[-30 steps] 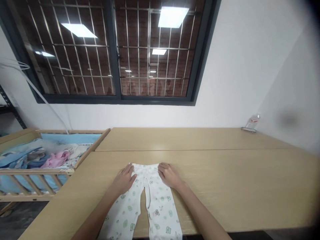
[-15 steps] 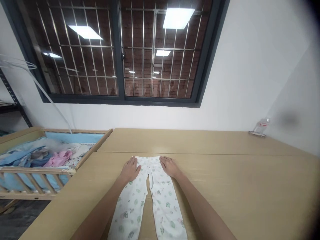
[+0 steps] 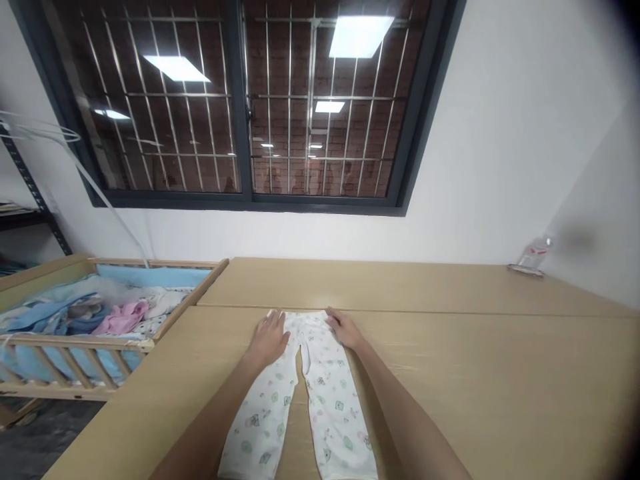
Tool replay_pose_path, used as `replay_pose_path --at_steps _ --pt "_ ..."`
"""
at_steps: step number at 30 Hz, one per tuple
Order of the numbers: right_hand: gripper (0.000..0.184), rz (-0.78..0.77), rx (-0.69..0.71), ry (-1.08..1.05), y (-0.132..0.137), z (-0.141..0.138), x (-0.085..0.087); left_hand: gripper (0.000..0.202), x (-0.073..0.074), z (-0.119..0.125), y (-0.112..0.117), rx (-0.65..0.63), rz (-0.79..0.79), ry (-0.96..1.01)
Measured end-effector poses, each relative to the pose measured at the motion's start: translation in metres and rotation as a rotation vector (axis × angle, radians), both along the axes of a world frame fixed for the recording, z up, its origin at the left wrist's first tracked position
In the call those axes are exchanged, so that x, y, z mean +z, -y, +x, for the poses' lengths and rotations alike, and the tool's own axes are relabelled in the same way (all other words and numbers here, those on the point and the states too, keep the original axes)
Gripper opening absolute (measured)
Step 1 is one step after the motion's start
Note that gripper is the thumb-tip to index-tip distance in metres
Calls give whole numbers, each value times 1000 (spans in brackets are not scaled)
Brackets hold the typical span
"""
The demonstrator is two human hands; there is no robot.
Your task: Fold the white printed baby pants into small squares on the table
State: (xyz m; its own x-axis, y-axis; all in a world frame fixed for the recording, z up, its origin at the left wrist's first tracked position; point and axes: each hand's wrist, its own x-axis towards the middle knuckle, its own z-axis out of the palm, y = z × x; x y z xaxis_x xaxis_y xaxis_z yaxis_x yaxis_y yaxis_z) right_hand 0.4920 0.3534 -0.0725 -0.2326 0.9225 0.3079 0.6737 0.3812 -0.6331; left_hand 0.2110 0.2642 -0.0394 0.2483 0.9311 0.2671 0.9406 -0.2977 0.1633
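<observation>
Small white baby pants (image 3: 327, 393) with a green and grey animal print lie flat on the wooden table, waistband away from me and legs spread toward me. My left hand (image 3: 269, 339) rests palm down over the left corner of the waistband, its fingers stretched and the thumb apart. At the right corner of the waistband, my right hand (image 3: 345, 328) has its fingers bent in and closed on the cloth edge. The fingertips of the right hand are partly hidden.
A wooden crib (image 3: 80, 343) with blue padding stands at the left, with a pile of clothes (image 3: 120, 317) inside. Along the back is the wall under a barred window (image 3: 245, 201). A clear plastic bottle (image 3: 535, 252) sits at the table's (image 3: 475, 373) far right corner.
The view has shifted slightly, moving everything a little to the right. My right hand's fingers have bent in at the waistband corner; my left hand has slid slightly inward over the cloth.
</observation>
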Motion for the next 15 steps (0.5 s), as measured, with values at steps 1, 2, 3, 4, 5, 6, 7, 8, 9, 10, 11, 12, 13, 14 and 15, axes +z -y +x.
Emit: replay_pose_path --at_steps 1,2,3,4,5,6,7,8,9,10,11,12,13,14,15 --pt "44 -31 -38 -100 -3 2 1 51 7 9 17 -18 7 10" --pt "44 -62 -71 -191 -6 2 2 49 13 20 37 -44 7 20" --pt "42 -96 -94 -267 -8 3 4 47 17 33 59 -82 1 27" --pt "41 -130 -113 -322 -10 2 6 46 19 46 83 -131 -13 43" --pt "39 -163 -130 -356 -12 0 7 45 20 61 106 -186 -53 105" --pt "37 -193 -146 -372 -13 -2 9 44 19 75 127 -230 -105 151" --pt "34 -213 -163 -372 -13 -5 10 42 17 90 145 -254 -166 181" --pt "31 -226 -179 -361 -14 -8 11 38 14 105 159 -251 -246 185" --pt "29 -231 -193 -344 -15 -12 12 34 10 119 168 -257 -332 175" --pt "26 -234 -204 -325 -15 -15 12 33 7 132 174 -241 -398 162" --pt "25 -236 -212 -306 -16 -18 12 36 3 144 176 -215 -467 146" --pt "24 -236 -224 -283 -17 -20 11 40 0 154 176 -181 -519 136" --pt "24 -235 -238 -259 -19 -21 11 43 -2 162 174 -138 -556 132" --pt "24 -232 -253 -235 -20 -22 10 43 -5 168 172 -94 -586 132" --pt "24 -228 -268 -212 -21 -22 9 42 -7 173 170 -56 -598 137"
